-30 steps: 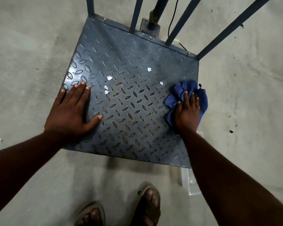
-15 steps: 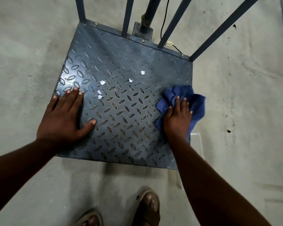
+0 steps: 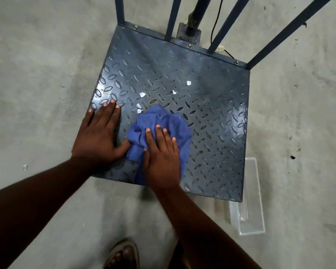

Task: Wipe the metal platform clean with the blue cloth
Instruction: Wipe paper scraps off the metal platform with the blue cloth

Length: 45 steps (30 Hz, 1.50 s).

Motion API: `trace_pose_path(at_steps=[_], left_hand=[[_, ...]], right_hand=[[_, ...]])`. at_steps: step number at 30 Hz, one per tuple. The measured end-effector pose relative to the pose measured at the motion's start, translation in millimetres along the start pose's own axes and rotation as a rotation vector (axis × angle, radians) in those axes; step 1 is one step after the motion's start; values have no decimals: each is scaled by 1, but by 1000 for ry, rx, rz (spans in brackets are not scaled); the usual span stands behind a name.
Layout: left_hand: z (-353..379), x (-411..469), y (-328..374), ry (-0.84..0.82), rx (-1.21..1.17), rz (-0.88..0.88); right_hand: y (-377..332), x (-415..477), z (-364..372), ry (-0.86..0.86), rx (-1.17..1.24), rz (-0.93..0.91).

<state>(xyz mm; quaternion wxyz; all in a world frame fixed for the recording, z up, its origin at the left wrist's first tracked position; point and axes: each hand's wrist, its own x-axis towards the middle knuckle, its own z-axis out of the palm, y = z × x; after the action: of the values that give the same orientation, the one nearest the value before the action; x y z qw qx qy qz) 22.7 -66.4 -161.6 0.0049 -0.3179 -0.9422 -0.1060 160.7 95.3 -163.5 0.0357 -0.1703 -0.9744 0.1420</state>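
Head view shows the soft, light blue cloth (image 3: 173,123) bunched on the metal platform's (image 3: 211,113) near left, pinned under the flat-fingered right hand (image 3: 161,158), likely best driven by palm pressure, while the left hand (image 3: 99,136) lies flat beside it.

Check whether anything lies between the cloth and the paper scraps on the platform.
Nothing visible does. The right hand presses the cloth, whose far edge almost touches the nearest scraps; the other scraps lie beyond on bare platform. The left hand rests flat at the cloth's left, out of that path.
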Motion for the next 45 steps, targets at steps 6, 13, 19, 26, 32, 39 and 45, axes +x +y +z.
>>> trace_pose_path(at_steps=[6,13,19,26,32,39,45], left_hand=[[2,-16,5,92,-22,-173],[5,-17,-13,45,-74,-5],[11,-20,-15,96,-85,-6],[10,-20,-11,89,-108,-18],[2,-20,-10,69,-113,-49],[0,-21,-13,70,-122,-38],[0,-19,-12,61,-69,-39]], right_hand=[[-40,18,4,18,64,102],[-11,25,-1,38,56,65],[-39,43,6,-1,168,-127],[-60,59,12,4,201,-113],[-61,76,5,-69,234,-119],[-93,104,4,-182,391,-60],[-85,116,4,-137,473,13]])
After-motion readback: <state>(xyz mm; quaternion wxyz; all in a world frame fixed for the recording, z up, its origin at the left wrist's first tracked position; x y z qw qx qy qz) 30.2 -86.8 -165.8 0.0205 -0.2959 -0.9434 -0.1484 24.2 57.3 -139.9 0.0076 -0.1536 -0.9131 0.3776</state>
